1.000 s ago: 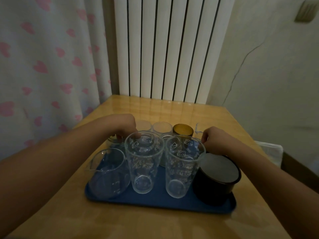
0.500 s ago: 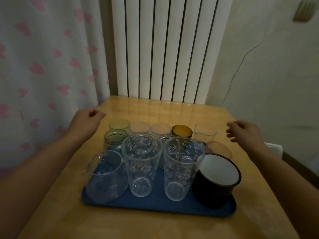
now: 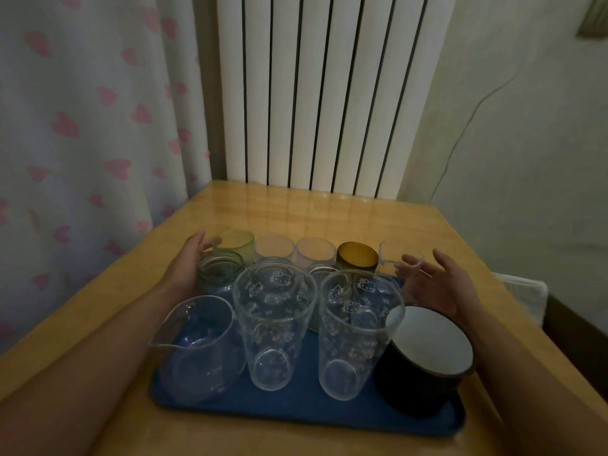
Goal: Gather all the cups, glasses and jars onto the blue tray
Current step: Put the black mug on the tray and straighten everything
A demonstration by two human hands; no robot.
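Glassware crowded the blue tray [image 3: 296,413], leaving only narrow gaps between pieces. Bare tabletop [image 3: 322,212] lay beyond it toward the radiator [image 3: 316,93], and in strips along both tray sides.

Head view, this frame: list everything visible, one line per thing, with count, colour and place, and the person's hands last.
blue tray: 1, blue, near middle of the table.
cartoon-print glasses: 2, clear, upright side by side, front centre of the tray.
glass pitcher: 1, clear, front left of the tray.
enamel mug: 1, dark outside, white inside, front right of the tray.
glass jar: 1, greenish clear, behind the pitcher.
green cup: 1, pale green, back left.
small clear glasses: 2, back row centre.
amber jar: 1, brown, back row right.
wooden table: 1, tan.
radiator: 1, white, behind the table.
curtain: 1, white with pink hearts, left.
left hand: open, beside the glass jar.
right hand: open, above the mug.
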